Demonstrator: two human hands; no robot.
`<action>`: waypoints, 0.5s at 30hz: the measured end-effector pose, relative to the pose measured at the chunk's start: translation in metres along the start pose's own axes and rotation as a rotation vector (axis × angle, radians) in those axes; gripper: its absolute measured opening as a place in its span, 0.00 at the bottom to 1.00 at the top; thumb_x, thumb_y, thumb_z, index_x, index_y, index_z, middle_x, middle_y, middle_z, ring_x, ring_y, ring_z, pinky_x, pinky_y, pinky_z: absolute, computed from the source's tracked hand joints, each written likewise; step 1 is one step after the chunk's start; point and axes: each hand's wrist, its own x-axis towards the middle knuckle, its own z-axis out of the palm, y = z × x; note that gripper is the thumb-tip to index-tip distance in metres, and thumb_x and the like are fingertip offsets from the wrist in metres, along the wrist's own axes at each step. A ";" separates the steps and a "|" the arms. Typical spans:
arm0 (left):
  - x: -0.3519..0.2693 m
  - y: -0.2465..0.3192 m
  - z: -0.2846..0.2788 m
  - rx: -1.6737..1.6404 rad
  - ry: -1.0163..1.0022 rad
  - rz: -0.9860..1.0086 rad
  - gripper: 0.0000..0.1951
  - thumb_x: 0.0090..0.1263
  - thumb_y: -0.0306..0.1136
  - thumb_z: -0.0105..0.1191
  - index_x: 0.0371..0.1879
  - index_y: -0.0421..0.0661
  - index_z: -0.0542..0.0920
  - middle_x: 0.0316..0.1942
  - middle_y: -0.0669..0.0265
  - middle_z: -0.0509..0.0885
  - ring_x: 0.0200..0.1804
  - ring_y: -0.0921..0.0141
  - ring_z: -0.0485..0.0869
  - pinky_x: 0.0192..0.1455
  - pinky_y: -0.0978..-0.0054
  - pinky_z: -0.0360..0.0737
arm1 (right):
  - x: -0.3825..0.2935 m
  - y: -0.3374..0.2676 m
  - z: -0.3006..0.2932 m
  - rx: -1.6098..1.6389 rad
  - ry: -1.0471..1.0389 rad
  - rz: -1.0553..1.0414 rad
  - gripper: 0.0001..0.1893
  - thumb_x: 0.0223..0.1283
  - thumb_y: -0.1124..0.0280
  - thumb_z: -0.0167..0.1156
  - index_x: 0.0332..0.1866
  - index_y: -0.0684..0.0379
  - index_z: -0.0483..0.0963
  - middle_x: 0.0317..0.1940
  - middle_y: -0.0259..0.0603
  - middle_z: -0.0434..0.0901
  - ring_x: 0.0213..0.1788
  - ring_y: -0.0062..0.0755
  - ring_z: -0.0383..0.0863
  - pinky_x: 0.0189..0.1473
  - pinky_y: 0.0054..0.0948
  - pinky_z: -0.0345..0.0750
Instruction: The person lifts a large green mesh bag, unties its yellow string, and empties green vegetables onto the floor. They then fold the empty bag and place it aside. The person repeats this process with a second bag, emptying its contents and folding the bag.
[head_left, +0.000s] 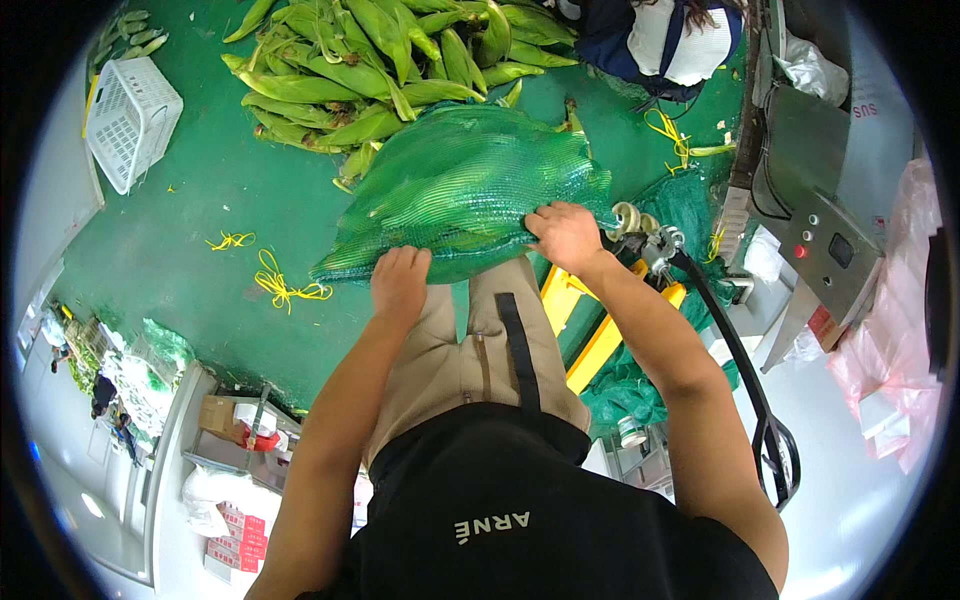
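A green mesh sack (472, 180) full of what looks like unhusked corn lies across the front of my legs. My left hand (401, 281) grips the sack's near edge close to its left corner. Farther right, my right hand (566, 234) is closed on the same near edge. Both sets of fingertips are partly hidden in the mesh. Just beyond the sack, a heap of corn ears in green husks (330, 71) rests on the green floor, with a few ears touching the sack's far side.
A white plastic basket (154, 112) stands at the upper left. Yellow ties (277, 285) lie on the floor. A yellow pallet jack (600, 349) with a black handle is at my right, near a metal control box (832, 240). Another person (660, 41) is at the upper right.
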 end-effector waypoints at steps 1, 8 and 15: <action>-0.001 0.001 0.002 -0.017 0.027 -0.048 0.06 0.67 0.35 0.51 0.33 0.48 0.78 0.32 0.67 0.77 0.40 0.62 0.77 0.47 0.62 0.73 | -0.001 0.001 0.000 -0.009 -0.021 0.010 0.16 0.49 0.52 0.66 0.28 0.53 0.75 0.27 0.37 0.78 0.36 0.39 0.80 0.37 0.37 0.77; 0.040 -0.008 -0.032 0.072 -0.449 0.208 0.20 0.61 0.55 0.59 0.28 0.48 0.77 0.29 0.64 0.80 0.34 0.61 0.81 0.35 0.63 0.78 | 0.013 -0.003 -0.018 0.031 -0.137 0.035 0.24 0.57 0.42 0.59 0.24 0.55 0.80 0.24 0.40 0.81 0.33 0.42 0.82 0.35 0.38 0.79; 0.044 -0.014 -0.070 0.031 -0.722 0.106 0.08 0.61 0.41 0.58 0.29 0.51 0.81 0.33 0.61 0.85 0.40 0.56 0.84 0.37 0.56 0.79 | 0.022 -0.030 -0.061 -0.035 -0.656 -0.048 0.19 0.63 0.48 0.53 0.32 0.53 0.81 0.33 0.43 0.85 0.38 0.46 0.85 0.38 0.42 0.81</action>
